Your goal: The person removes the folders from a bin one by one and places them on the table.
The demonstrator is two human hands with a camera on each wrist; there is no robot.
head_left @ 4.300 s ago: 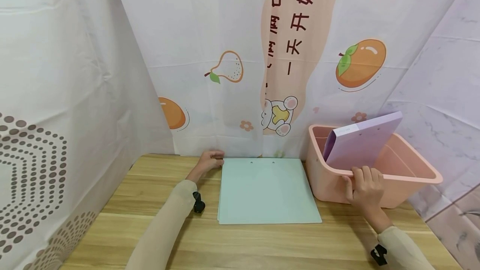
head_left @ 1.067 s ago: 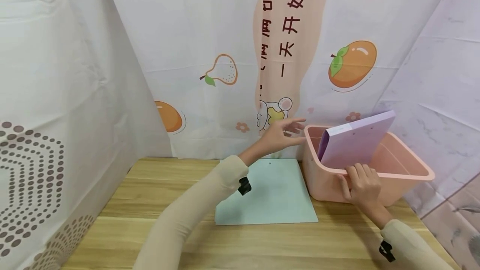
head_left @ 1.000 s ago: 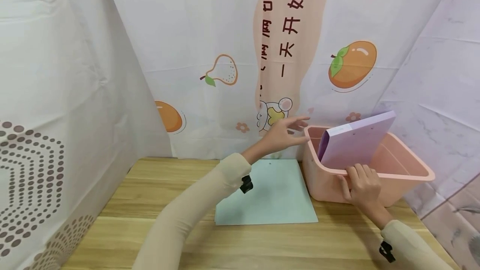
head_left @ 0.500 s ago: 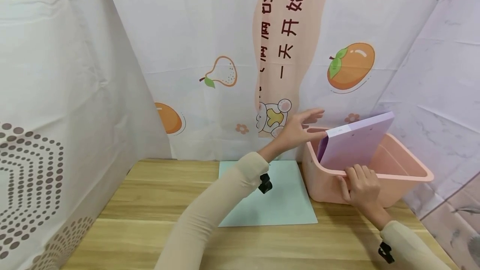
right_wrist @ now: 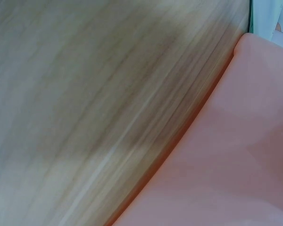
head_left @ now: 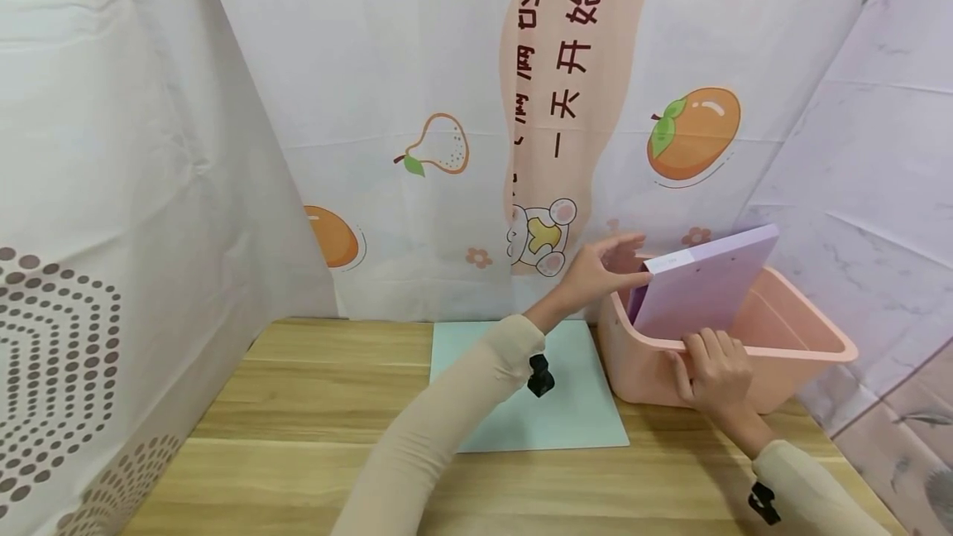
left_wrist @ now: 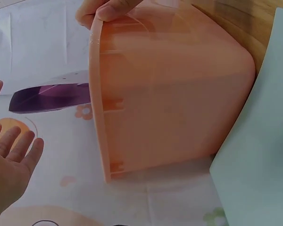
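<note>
A lilac file folder [head_left: 692, 296] leans upright in a pink plastic bin [head_left: 640, 370], its spine edge sticking out above the rim. My left hand [head_left: 588, 275] hovers at the folder's left end, thumb near the front face and fingers behind. In the left wrist view, spread fingers [left_wrist: 21, 150] stand apart from the folder's purple open end [left_wrist: 52, 98]. My right hand [head_left: 718, 370] grips the bin's near rim, fingers hooked over the top and thumb outside. A mint-green folder [head_left: 573, 412] lies flat left of the bin, partly covered by my left sleeve.
Wooden table [head_left: 298, 387] extends to the left and in front. A printed white cloth [head_left: 402, 213] hangs along the back, close behind the bin. The right wrist view holds only table, the bin's wall [right_wrist: 217, 150] and a green edge.
My left hand has left the mint-green folder's upper left corner and crossed right to the lilac folder, dipping slightly lately. My right hand stays on the bin's rim; the folders have not moved.
</note>
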